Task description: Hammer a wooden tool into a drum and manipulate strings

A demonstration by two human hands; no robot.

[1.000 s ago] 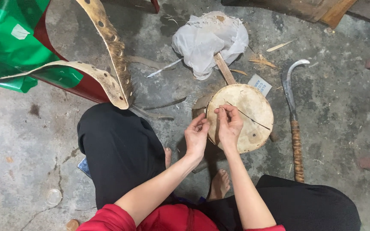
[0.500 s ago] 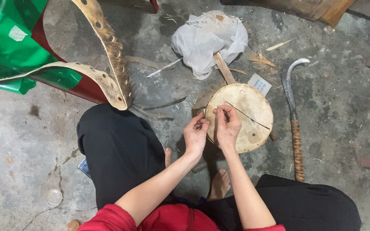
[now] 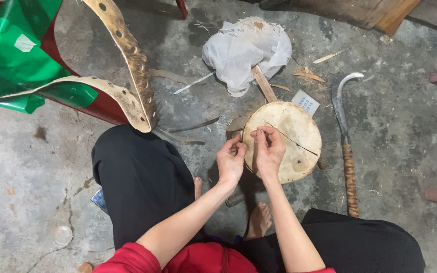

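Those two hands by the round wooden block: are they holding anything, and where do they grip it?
Both the left hand and right hand pinch a thin sliver at its near end; the rest lies across the round wooden block.

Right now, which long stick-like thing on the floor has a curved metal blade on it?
The sickle, lying right of the round wooden block. Its hooked blade and wrapped handle set it apart from the flat plain wooden stick by the white bag.

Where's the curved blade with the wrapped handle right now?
In the head view the curved blade lies on the concrete floor, right of the round wooden block, untouched; the right hand and left hand are at the block's left edge.
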